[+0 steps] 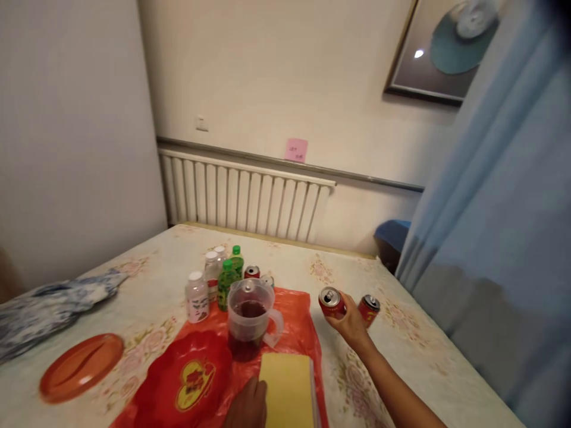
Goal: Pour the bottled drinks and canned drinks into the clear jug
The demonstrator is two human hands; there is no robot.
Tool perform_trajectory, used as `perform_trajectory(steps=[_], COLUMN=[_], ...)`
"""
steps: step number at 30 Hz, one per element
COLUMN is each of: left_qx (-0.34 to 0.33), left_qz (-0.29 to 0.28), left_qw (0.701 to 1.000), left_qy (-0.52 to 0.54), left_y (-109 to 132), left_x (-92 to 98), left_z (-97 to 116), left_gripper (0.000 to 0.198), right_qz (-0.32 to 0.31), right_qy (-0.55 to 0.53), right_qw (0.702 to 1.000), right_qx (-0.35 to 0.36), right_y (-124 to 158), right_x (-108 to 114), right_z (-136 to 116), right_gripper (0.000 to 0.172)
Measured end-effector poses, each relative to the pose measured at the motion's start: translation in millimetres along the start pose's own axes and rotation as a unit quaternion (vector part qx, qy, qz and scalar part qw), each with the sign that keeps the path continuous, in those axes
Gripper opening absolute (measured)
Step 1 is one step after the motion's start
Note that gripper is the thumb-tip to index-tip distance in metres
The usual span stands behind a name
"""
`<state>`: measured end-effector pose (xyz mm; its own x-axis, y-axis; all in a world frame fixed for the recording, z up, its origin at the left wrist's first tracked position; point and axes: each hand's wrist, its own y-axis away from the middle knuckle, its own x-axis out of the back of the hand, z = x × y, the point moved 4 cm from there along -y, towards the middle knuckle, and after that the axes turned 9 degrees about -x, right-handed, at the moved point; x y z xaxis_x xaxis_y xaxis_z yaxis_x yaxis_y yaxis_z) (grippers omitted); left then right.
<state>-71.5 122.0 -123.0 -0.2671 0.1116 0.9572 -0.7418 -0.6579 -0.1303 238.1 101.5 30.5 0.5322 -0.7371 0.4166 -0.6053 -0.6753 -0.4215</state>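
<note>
In the head view, your right hand (351,326) was wrapped around a red can (332,302), fingers closed on its lower body, at about four o'clock from the middle of the table (147,282). The can was tilted, its silver top leaning toward ten o'clock, the side where the clear jug (250,318) of dark drink stood on the red plastic bag (196,374). A second can (370,308) sat just beside your hand at its two o'clock; I could not tell whether your fingers touched it. Your left hand (248,408) lay at six o'clock on the bag, against the left edge of the yellow pad (288,389). Only its back showed, so I could not tell whether it was closed on anything.

At eleven o'clock from the jug stood a white-capped bottle (197,296), a green bottle (226,285) and another small can (252,272). An orange dish (80,367) lay at eight o'clock and a blue patterned cloth (53,306) at nine.

As I judged it, your hold sat low on the can, which leaves the top free to wobble. You would have done better gripping nearer the middle and keeping the can level. Your knuckles were close enough to the second can to knock it, so any turn of the wrist called for care on that side.
</note>
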Motion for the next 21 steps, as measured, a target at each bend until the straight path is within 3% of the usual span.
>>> perform_trajectory(steps=[5,9,14,21], left_qx=[0.038,0.042,0.041,0.038], left_qz=[-0.023,-0.019,-0.008,0.000], left_qw=[0.999,0.998,0.998,0.998], left_qy=[0.026,0.045,0.043,0.056], left_y=[1.7,1.6,2.9,4.4], left_x=[1.1,-1.3,-4.7,-8.9], left_z=[1.9,0.4,-0.5,0.0], left_gripper=[0.043,0.042,0.037,0.034], right_qz=[-0.042,-0.064,-0.090,-0.084], right_qy=[0.079,0.132,0.228,0.309], right_qw=[0.977,0.945,0.900,0.850], right_qx=[0.194,0.292,0.362,0.418], right_y=[-6.9,-6.8,-4.8,-5.3], right_x=[-43.9,-68.2,-84.9,-93.8], right_z=[-77.3,-116.6,-142.2,-158.8], right_gripper=[0.056,0.060,0.066,0.057])
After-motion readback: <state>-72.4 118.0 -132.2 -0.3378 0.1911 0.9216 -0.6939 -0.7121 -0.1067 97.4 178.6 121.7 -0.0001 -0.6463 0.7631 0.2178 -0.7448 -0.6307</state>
